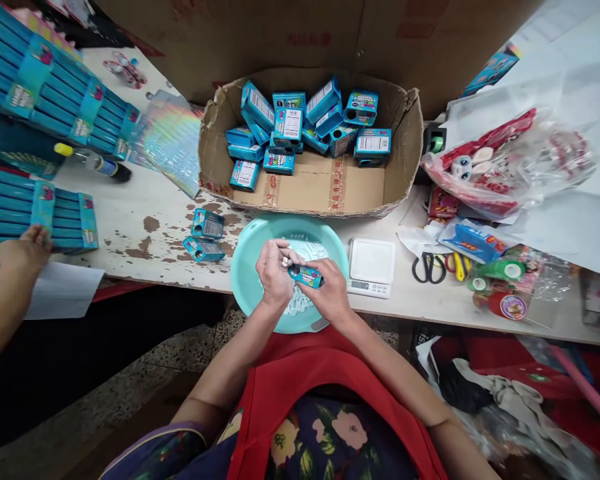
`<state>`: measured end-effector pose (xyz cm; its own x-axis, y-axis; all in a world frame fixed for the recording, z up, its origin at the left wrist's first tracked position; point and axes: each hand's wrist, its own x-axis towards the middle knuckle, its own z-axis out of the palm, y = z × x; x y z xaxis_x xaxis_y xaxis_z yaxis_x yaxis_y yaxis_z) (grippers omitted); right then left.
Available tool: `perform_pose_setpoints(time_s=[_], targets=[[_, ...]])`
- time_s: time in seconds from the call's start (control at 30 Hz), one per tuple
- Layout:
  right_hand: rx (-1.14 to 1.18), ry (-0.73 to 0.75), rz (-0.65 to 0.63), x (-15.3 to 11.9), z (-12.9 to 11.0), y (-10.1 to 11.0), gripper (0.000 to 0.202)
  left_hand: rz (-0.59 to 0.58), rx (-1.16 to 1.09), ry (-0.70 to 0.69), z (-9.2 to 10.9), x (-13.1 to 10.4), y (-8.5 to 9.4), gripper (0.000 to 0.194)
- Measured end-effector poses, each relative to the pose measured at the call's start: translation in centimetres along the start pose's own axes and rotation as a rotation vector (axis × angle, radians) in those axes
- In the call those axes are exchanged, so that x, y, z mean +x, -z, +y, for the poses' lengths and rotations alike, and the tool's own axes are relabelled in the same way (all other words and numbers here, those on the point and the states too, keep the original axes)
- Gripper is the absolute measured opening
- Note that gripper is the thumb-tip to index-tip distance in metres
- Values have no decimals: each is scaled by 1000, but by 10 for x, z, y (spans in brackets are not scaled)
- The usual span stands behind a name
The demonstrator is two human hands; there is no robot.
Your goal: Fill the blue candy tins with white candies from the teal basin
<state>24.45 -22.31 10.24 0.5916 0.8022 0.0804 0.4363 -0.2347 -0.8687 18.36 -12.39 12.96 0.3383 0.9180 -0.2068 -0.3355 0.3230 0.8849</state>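
Over a turquoise basin [243, 293] with small pale candies [300, 303] in it, my two hands meet. My right hand [330, 287] grips a small blue candy box [310, 276], its round hole facing left. Cupped beside that hole, my left hand [277, 270] has its fingers closed around a few white candies [285, 261]. Behind the basin stands a cut-down cardboard box [310, 183] with several blue candy boxes [287, 127] inside. Two more small boxes [206, 237] lie on the table, left of the basin.
A white digital scale [373, 260] sits right of the basin. Scissors [429, 267], tape rolls [510, 270] and plastic bags lie farther right. At the left, a co-worker's hand [23, 250] touches a wrapped stack of blue boxes [67, 217]. A yellow-capped bottle [93, 162] lies behind.
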Motion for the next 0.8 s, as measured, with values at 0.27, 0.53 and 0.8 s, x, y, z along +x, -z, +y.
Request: perform_pose_setpoints(time_s=[0.27,0.53,0.8], targets=[[49,-12,8,1,3,-3,29,-56,56,-72,-5,-11,4,29],[181,-77,53,-9,-8,36,32,-53,423,-211,-10,10,43,29],[20,-314,538,-27,65,106,48,-615,1781,370,-70,-25,107,65]])
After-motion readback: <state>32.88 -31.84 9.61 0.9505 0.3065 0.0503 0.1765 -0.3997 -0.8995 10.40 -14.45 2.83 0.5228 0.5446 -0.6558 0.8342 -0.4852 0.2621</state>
